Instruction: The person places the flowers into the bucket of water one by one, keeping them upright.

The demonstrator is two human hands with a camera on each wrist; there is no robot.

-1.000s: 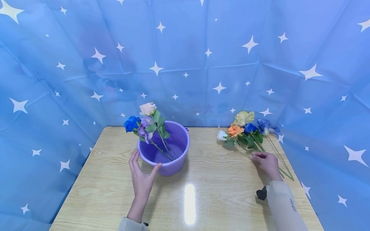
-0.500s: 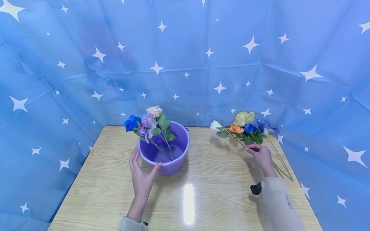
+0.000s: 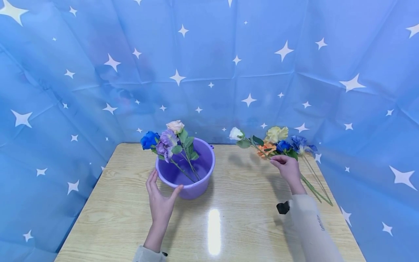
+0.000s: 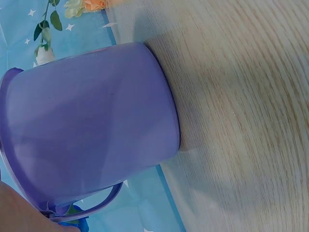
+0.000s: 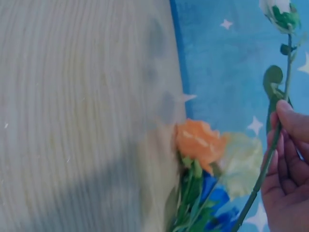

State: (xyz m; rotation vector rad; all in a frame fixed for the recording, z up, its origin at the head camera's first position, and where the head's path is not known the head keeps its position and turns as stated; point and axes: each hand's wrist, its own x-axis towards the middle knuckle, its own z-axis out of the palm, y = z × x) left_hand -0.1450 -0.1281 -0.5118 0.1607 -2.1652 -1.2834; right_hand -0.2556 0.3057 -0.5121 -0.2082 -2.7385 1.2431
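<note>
In the head view my left hand [image 3: 162, 205] touches the near left rim of a purple bucket [image 3: 196, 191], thumb and fingers spread. Inside it stand a blue rose [image 3: 150, 140], a pale pink rose [image 3: 175, 126] and a purple flower [image 3: 168, 138], leaning left. At the right, my right hand [image 3: 288, 171] pinches a white rose [image 3: 235, 133] by its green stem between thumb and fingers. The right wrist view shows this stem [image 5: 270, 159] raised, bloom at the top. Only part of my left hand [image 4: 24, 212] shows at the bucket's rim in the left wrist view.
Beyond my right hand lie an orange flower [image 3: 266, 149], a yellow flower [image 3: 276, 134], a blue rose [image 3: 283, 146] and a blue-violet flower [image 3: 299, 142], stems pointing to the table's right edge. A blue star-patterned curtain [image 3: 209, 54] surrounds the wooden table [image 3: 248, 218].
My right hand has lifted the white rose off the flower pile and moved it left. The pink and purple flowers in the bucket settled slightly to the right. My left hand stays put.
</note>
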